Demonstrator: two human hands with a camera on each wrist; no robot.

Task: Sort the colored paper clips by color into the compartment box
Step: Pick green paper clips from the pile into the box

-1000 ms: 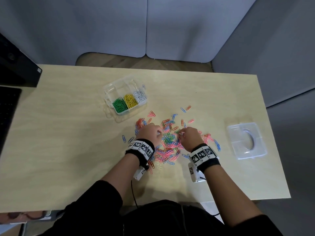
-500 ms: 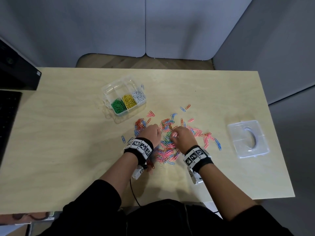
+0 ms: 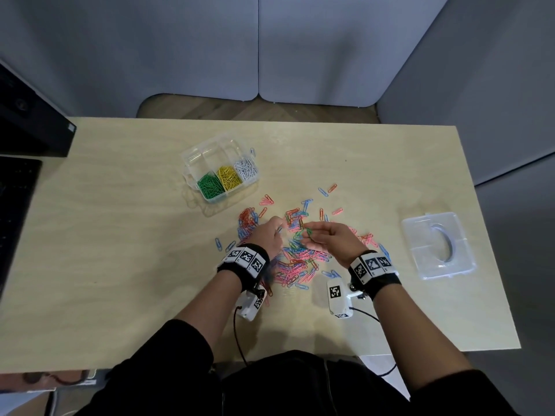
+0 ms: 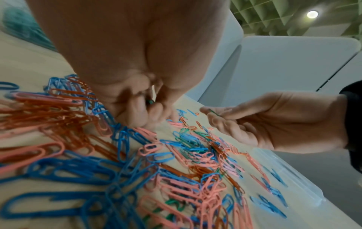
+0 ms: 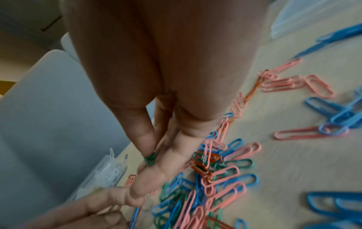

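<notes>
A mixed pile of paper clips [image 3: 295,262] in pink, blue, orange and green lies mid-table. My left hand [image 3: 277,231] rests on the pile's left side with its fingers curled round a green clip [image 4: 150,101]. My right hand [image 3: 309,235] hovers just over the pile, palm turned inward, its thumb pinching a few green clips [image 5: 149,158] against the fingers. The two hands are a few centimetres apart. The clear compartment box [image 3: 192,157] stands at the back left, holding green [image 3: 210,184], yellow [image 3: 229,177] and white [image 3: 247,169] clips in its near row.
The box's clear lid [image 3: 438,250] lies at the right of the table. Stray clips [image 3: 327,189] are scattered beyond the pile. A black keyboard [image 3: 15,211] and a dark device [image 3: 33,127] sit at the left edge. Grey partition panels stand behind the table.
My right hand has risen off the pile, turned palm inward and drawn toward the left hand with green clips pinched. My left hand has stayed in place.
</notes>
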